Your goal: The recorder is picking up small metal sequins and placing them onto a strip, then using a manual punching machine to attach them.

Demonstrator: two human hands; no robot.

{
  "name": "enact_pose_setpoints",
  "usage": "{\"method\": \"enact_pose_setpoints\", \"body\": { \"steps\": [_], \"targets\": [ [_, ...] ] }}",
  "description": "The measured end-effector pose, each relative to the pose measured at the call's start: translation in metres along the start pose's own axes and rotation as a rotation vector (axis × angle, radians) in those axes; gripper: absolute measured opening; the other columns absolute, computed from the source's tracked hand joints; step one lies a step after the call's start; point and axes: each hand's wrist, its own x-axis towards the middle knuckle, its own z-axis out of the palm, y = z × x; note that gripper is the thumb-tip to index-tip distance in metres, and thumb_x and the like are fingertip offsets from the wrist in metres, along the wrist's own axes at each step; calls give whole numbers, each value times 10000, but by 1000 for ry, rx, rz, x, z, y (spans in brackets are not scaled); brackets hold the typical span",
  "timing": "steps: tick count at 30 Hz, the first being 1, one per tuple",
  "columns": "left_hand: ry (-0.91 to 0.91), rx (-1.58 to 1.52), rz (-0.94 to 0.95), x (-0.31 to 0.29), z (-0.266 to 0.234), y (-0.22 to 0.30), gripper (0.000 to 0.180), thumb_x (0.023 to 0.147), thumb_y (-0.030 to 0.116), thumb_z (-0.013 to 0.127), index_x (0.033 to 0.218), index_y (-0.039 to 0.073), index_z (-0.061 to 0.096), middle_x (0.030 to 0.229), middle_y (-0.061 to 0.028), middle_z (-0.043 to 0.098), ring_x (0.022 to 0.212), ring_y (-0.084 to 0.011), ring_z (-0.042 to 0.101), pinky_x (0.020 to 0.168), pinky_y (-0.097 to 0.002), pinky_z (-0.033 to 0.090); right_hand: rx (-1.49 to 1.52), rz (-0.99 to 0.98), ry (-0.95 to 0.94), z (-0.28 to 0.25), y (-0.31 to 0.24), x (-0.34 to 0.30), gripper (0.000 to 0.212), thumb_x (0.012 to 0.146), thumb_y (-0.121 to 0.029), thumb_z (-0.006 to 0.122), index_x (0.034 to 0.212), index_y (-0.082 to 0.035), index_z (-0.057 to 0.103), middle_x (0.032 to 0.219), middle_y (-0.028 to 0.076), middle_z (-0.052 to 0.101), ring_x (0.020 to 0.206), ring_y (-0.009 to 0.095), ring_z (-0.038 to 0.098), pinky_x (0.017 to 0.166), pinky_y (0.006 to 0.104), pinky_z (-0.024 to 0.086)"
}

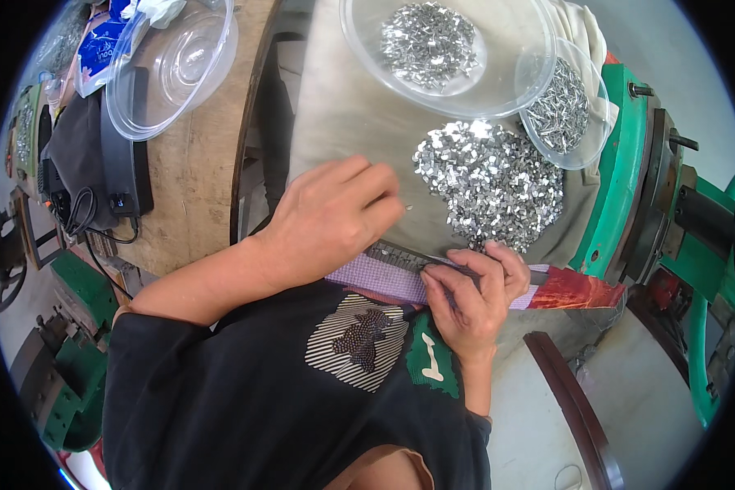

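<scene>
My left hand (339,216) is closed above the beige cloth (327,106), thumb and fingertips together. A tiny pale piece (408,207) shows just beyond its fingertips; whether anything is pinched there is hidden. My right hand (480,296) is closed too, thumb and index finger meeting at a dark metal strip (396,256) with ruler-like marks. What they grip cannot be made out. Under the strip lies purple checked fabric (367,276) across my lap edge. Beyond my right hand spreads a heap of small shiny metal pieces (498,188).
A large clear plastic bowl (506,100) holds more metal bits at the back. Beside it, a smaller clear tub (592,151) contains pin-like pieces. Green machinery (611,180) with protruding bolts stands at right. On the left, a wooden table (192,180) carries another clear bowl (220,69).
</scene>
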Motion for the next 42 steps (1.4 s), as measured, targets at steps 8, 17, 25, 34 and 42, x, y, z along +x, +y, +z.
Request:
{"method": "enact_pose_setpoints", "body": {
  "steps": [8, 17, 25, 34, 42],
  "targets": [
    [30, 3, -37, -1, -1, 2, 172, 709, 50, 779, 803, 62, 635, 881, -41, 597, 781, -236, 600, 647, -356, 508, 39, -43, 73, 3, 10, 28, 198, 664, -191, 863, 833, -207, 761, 1031, -53, 667, 1144, 267, 524, 1012, 432, 315],
    [51, -79, -141, -12, -9, 5, 198, 687, 29, 792, 822, 69, 652, 890, -48, 612, 766, -245, 615, 635, -351, 502, -95, -81, 50, 22, -5, 59, 143, 720, -231, 833, 808, -180, 733, 1060, -43, 644, 1175, 255, 515, 1032, 475, 267],
    [15, -215, -57, -16, 0, 18, 183, 695, 43, 786, 821, 61, 654, 885, -52, 613, 765, -255, 605, 671, -369, 491, 45, -73, 18, 24, -7, 67, 125, 693, -160, 805, 783, -169, 719, 1068, -42, 645, 1199, 257, 501, 1036, 470, 261],
    [-136, -223, 25, -13, 10, 25, 167, 739, 113, 766, 865, 84, 660, 964, -31, 609, 885, -233, 588, 771, -363, 451, 21, 11, 90, -17, 6, 26, 189, 649, -142, 845, 793, -174, 727, 1057, -45, 664, 1178, 287, 515, 1005, 441, 332],
    [-130, -228, 33, -12, 12, 25, 163, 741, 124, 764, 865, 88, 664, 964, -24, 610, 896, -228, 585, 783, -358, 447, -78, 22, 9, -9, 2, -6, 167, 714, -203, 830, 849, -216, 732, 1038, -69, 660, 1167, 233, 532, 1059, 464, 272]
  ]
}}
